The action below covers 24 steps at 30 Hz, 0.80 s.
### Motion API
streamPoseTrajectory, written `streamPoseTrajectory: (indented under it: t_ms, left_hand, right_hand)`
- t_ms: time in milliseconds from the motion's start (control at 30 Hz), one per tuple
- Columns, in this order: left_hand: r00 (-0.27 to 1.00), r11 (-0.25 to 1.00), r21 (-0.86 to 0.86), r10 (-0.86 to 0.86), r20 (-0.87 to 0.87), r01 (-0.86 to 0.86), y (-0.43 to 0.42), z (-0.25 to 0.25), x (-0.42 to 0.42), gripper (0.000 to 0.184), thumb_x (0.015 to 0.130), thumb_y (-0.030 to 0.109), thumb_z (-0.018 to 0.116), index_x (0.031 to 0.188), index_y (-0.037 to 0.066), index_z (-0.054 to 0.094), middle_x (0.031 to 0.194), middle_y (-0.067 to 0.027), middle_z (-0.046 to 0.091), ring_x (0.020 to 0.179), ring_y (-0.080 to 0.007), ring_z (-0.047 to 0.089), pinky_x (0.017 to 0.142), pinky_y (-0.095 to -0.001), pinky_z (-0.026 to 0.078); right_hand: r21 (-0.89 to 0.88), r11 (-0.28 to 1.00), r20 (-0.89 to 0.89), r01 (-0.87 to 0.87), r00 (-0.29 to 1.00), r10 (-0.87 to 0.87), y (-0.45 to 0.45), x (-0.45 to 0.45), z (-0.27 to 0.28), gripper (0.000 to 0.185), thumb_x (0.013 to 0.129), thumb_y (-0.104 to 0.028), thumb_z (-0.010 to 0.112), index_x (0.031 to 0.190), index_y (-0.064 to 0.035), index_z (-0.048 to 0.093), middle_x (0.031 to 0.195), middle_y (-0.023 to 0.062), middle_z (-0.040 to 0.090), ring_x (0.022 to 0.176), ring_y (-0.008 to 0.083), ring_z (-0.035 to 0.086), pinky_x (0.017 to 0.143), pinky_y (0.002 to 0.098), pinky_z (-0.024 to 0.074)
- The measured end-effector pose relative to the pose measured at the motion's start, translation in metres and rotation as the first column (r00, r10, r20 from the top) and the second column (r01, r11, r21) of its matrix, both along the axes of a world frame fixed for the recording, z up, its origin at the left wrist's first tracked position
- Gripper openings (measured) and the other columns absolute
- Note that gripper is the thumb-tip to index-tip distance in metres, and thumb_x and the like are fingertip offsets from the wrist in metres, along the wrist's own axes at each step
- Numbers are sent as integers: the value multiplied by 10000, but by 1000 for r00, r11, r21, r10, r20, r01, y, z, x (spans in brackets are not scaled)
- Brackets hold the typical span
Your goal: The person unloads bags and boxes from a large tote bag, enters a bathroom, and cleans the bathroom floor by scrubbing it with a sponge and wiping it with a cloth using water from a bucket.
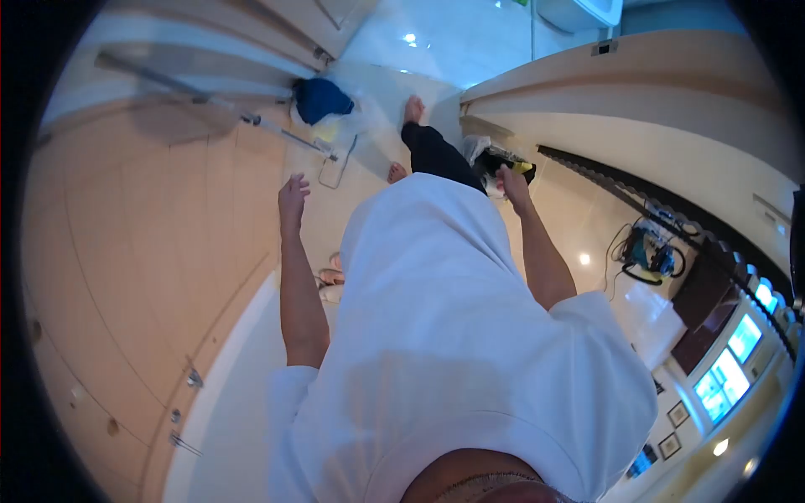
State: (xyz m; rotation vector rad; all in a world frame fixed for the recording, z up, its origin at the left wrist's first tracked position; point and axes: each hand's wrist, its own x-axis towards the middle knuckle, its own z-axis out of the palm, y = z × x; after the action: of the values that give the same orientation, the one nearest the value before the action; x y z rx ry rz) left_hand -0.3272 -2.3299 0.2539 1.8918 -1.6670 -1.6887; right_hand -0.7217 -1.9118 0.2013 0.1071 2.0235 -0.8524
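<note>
My left hand (293,203), 10 o'clock, fingers loosely parted, near pole (285,135); right hand (514,188), 2 o'clock, by bag (476,149); grip, I can't tell.

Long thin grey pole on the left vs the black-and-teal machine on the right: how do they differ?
Shape: the long thin grey pole is straight and slender; the black-and-teal machine is compact, with curved black tubing.
Colour: the pole is plain greyish; the machine mixes black and teal.
Shared: neither is touched by the left hand or right hand.
</note>
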Motion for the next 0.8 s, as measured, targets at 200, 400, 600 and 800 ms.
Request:
streamPoseTrajectory:
  t_ms: [200, 400, 600, 800]
  left_hand:
    - [877, 846, -236, -474, 82, 479, -78, 37, -164, 432, 1068, 360, 523, 1323, 44, 670, 1081, -132, 743, 950, -216, 699, 871, -336, 542]
    - [822, 793, -218, -553, 138, 570, -125, 54, -231, 437, 1064, 397, 543, 1339, 82, 670, 1058, -113, 742, 930, -188, 683, 857, -323, 534]
    - [985, 985, 68, -163, 57, 159, -154, -4, -219, 440, 1049, 362, 542, 1307, 26, 661, 1014, -88, 728, 839, -181, 677, 774, -327, 545]
    - [932, 870, 485, -101, 347, -86, -169, -73, -217, 389, 1048, 342, 527, 1238, 33, 669, 1005, -85, 722, 821, -170, 673, 712, -313, 521]
  right_hand:
    - [-59, 936, -395, -347, 869, 298, -136, -66, -13, 489, 1028, -426, 520, 1041, 23, 716, 803, 62, 675, 756, 166, 631, 732, 335, 510]
    - [-121, 947, -243, -298, 934, 263, -281, -170, -39, 361, 990, -347, 600, 973, -5, 715, 798, 55, 669, 740, 161, 609, 711, 341, 497]
    - [-127, 985, -97, -117, 990, 105, -368, -257, 9, 335, 979, -318, 583, 1102, -36, 716, 904, 52, 701, 783, 141, 629, 695, 289, 491]
    - [-187, 982, -145, 37, 987, -65, -361, -300, 8, 349, 943, -289, 612, 1047, 23, 728, 864, 91, 729, 742, 170, 676, 705, 336, 548]
